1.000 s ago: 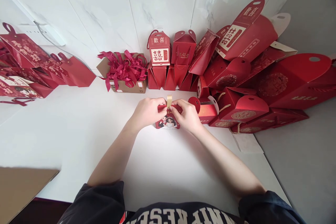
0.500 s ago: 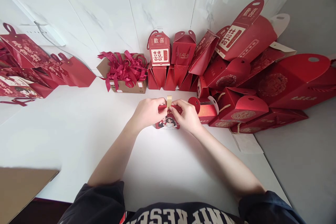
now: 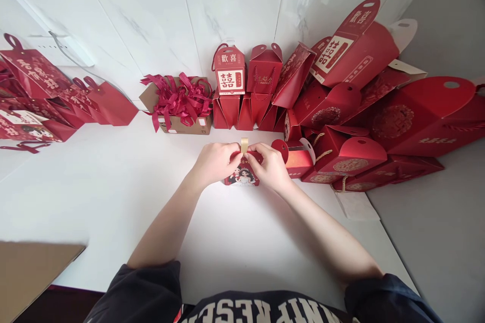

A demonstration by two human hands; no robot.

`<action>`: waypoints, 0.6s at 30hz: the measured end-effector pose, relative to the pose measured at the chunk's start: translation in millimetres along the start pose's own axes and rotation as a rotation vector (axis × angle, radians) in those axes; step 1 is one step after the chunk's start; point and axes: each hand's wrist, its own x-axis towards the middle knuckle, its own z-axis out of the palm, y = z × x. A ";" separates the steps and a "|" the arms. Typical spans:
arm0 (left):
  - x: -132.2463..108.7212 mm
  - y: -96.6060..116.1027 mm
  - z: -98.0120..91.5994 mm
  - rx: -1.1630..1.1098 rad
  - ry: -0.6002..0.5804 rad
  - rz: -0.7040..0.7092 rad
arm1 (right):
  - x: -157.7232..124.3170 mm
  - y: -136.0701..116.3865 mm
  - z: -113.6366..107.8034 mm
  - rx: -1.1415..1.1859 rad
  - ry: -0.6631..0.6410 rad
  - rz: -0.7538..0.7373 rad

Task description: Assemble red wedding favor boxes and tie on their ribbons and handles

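A small red gift box [image 3: 242, 176] printed with a cartoon couple stands on the white table in front of me. From its top edge rises a short gold ribbon loop [image 3: 244, 145]. My left hand [image 3: 215, 162] is closed on the top left of the box, thumb and fingers pinched close to the loop's base. On the other side, my right hand [image 3: 271, 165] pinches the top edge just right of the loop. The fingers cover much of the box's upper edge, so whether they also grip the ribbon is hard to see.
Behind stands a cardboard box [image 3: 185, 125] full of dark pink ribbons. Several red gift boxes [image 3: 230, 70] line the wall, and more are piled [image 3: 348, 156] at the right. Other red bags [image 3: 109, 103] stand far left. A brown cardboard panel [image 3: 34, 267] juts in at lower left.
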 end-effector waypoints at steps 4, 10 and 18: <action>0.9 -7.1 -1.2 0.047 -0.021 0.084 | 0.3 1.1 -0.4 -0.011 -0.033 -0.003; 0.4 -10.0 -4.3 0.047 -0.033 0.084 | 0.7 0.8 -1.4 -0.002 -0.056 -0.030; -0.5 -9.3 -5.2 0.060 -0.033 0.070 | -2.4 2.7 6.2 -0.023 -0.009 -0.032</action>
